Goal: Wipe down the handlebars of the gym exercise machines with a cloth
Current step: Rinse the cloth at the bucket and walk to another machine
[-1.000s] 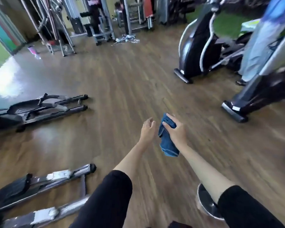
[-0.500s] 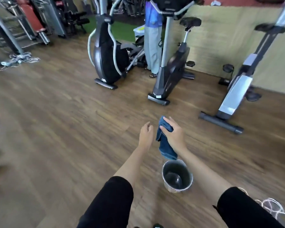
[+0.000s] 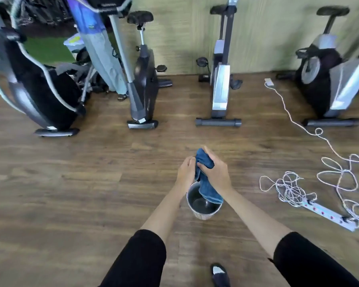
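Observation:
A blue cloth (image 3: 208,187) hangs from both hands over a small metal bucket (image 3: 203,208) on the wooden floor. My right hand (image 3: 216,172) grips the cloth's upper part. My left hand (image 3: 186,171) presses against the cloth from the left, fingers curled on it. Ahead stand exercise machines along the wall: an elliptical (image 3: 35,88), a dark upright bike (image 3: 142,83), a silver bike (image 3: 220,79) and another bike (image 3: 327,79). Their handlebars are mostly cut off at the top edge.
A person in blue and grey clothing (image 3: 100,48) stands between the elliptical and the dark bike. A tangled white cable (image 3: 294,187) and a power strip (image 3: 327,214) lie on the floor to the right. My shoe (image 3: 219,274) shows at the bottom.
My view has swung right, bringing the row of bikes and the cable into sight. Both hands have come together on the cloth, now over the bucket.

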A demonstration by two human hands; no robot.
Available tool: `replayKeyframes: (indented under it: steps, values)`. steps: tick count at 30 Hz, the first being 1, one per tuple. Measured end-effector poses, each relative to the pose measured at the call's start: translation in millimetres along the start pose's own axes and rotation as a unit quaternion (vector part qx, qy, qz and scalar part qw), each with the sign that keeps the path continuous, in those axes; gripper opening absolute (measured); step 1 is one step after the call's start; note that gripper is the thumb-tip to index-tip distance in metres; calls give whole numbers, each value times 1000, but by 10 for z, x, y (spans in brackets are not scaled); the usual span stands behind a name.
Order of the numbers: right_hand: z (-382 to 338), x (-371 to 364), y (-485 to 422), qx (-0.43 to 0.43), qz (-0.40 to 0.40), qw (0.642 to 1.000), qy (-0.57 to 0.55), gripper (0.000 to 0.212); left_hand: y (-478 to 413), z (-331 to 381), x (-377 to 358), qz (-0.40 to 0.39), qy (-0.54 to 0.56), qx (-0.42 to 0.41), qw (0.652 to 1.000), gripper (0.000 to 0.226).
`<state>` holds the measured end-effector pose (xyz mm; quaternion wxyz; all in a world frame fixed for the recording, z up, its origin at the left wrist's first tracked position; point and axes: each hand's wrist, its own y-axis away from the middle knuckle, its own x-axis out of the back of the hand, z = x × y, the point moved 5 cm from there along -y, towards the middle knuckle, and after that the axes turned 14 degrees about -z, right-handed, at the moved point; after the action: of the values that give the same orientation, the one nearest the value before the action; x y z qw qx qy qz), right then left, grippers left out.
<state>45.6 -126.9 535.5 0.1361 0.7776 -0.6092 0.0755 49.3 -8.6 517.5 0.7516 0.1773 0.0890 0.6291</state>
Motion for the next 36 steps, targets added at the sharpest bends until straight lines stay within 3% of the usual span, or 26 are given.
replayKeyframes:
  steps: [7, 12, 15, 18, 20, 24, 28, 36]
  values:
    - [316, -76, 221, -58, 13, 997, -39, 80, -9, -382, -146, -85, 67, 21, 994, 35]
    - [604, -188, 227, -76, -70, 994, -20, 86, -130, -722, -218, -115, 155, 80, 978, 38]
    - [804, -213, 216, -82, -126, 987, -48, 82, -187, -935, -233, -103, 182, 84, 974, 32]
    - [995, -111, 231, -82, -78, 982, -152, 67, -239, -1168, -239, -93, 218, 88, 968, 30]
    - [1246, -57, 226, -124, -57, 976, -168, 69, -287, -1322, -244, -101, 238, 90, 962, 28]
    - [1895, -239, 225, -229, -159, 938, -207, 83, -413, -1648, -307, -139, 231, 80, 960, 29]
    - [2427, -448, 190, -230, -176, 927, -240, 57, -662, -2143, -382, -163, 201, 83, 962, 32]
    - [3798, -809, -128, -249, -98, 937, -225, 31, -1393, -3468, -493, -164, 119, 93, 975, 42]
